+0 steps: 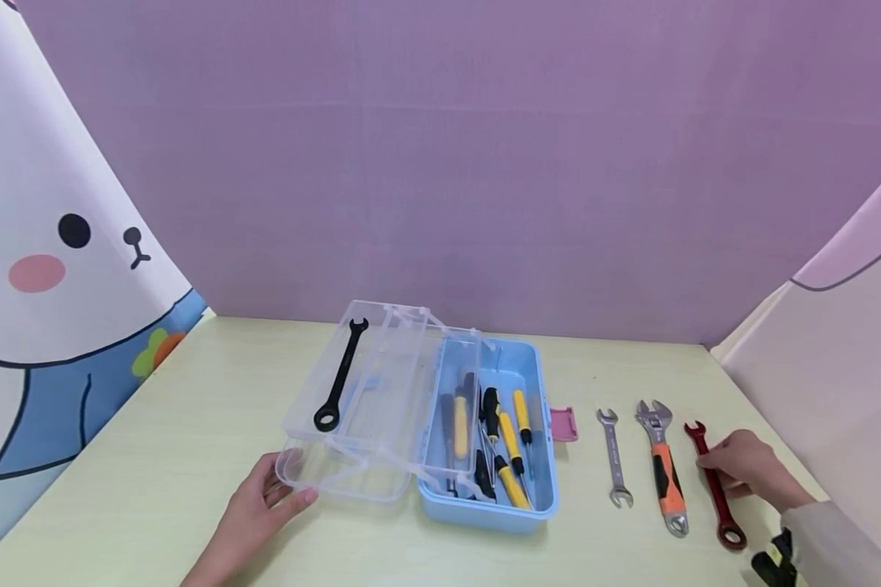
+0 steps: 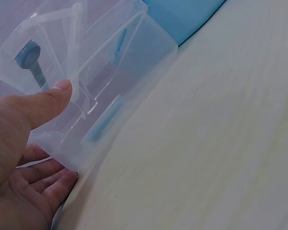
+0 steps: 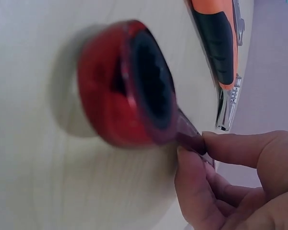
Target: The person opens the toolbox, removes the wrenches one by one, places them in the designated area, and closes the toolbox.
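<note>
My left hand [image 1: 257, 507] holds the near-left corner of a clear plastic lid [image 1: 392, 416], its thumb over the wall and the other fingers beneath, as the left wrist view shows. Inside the lid lies a black combination wrench [image 1: 343, 371]. The lid overlaps the left side of a blue toolbox [image 1: 484, 515], where several yellow-and-black screwdrivers [image 1: 511, 440] lie. At the far right, my right hand [image 1: 752, 465] pinches a red combination wrench [image 1: 718, 493] by its shaft between thumb and fingers. Its ring end [image 3: 110, 91] looms close in the right wrist view.
Left of the red wrench lie an orange-and-black adjustable wrench [image 1: 664, 469] and a small silver open-end wrench [image 1: 613, 456]. A pink latch [image 1: 564, 424] sticks out from the toolbox's right side. A purple backdrop [image 1: 484, 163] stands behind the pale table [image 1: 154, 456].
</note>
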A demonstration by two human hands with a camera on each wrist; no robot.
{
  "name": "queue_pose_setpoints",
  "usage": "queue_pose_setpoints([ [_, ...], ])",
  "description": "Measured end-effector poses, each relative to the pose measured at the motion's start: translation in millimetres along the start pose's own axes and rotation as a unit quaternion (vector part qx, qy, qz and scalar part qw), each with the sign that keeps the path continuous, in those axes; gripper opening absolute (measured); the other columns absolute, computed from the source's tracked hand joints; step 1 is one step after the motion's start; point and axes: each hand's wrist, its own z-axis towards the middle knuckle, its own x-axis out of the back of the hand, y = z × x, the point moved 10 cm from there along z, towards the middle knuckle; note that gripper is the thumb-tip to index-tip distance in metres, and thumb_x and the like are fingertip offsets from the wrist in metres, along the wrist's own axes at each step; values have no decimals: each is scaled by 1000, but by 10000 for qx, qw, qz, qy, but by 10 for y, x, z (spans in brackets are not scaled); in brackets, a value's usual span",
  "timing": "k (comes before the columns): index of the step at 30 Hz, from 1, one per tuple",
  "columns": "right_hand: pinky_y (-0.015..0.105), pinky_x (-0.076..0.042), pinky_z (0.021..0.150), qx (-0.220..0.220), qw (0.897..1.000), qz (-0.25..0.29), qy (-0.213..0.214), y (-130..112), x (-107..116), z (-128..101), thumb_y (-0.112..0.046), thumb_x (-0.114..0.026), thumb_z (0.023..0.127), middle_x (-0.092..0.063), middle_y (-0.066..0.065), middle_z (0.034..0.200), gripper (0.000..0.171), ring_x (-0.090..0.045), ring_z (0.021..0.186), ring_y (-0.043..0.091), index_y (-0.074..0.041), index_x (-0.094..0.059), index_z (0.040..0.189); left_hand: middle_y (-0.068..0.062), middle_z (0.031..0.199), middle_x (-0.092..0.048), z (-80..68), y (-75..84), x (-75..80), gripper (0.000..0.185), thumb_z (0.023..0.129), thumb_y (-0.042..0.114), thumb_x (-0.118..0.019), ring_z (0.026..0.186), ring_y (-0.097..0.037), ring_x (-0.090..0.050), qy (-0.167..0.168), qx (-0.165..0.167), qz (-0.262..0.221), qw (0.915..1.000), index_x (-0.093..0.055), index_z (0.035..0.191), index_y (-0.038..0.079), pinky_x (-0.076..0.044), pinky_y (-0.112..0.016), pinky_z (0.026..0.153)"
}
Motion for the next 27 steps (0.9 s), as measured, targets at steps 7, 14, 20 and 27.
queue_pose_setpoints([
  [7,28,-57,55,-11,9999,-102,118,7,53,9,-10,-66,82,-57,8,68,33,-56,58,15,18,-54,94,-34,131,-49,-7,5,1,55,85,15,-72,120,-44,-53,-19,15,67,10000,-41,126,-5,-56,-31,89],
  [14,29,-57,52,-99,9995,-147,249,36,87,47,-9,-71,79,-59,8,63,27,-58,52,14,14,-58,86,-34,132,-48,1,1,-11,56,86,16,-71,121,-45,-52,-75,39,-32,10000,-40,128,-5,-56,-32,90],
  [20,28,-56,52,-128,9991,-260,308,5,101,38,-9,-71,78,-59,9,63,26,-59,52,15,14,-59,84,-34,132,-48,2,5,-7,56,86,16,-71,121,-44,-53,-55,5,-45,10000,-40,128,-4,-56,-33,90],
  [27,27,-55,50,-20,9986,-402,351,-41,108,-3,-9,-73,76,-59,7,59,20,-58,50,14,8,-63,76,-34,132,-48,7,-19,-9,56,86,15,-71,121,-44,-53,-64,114,26,9999,-40,128,-5,-56,-34,91],
])
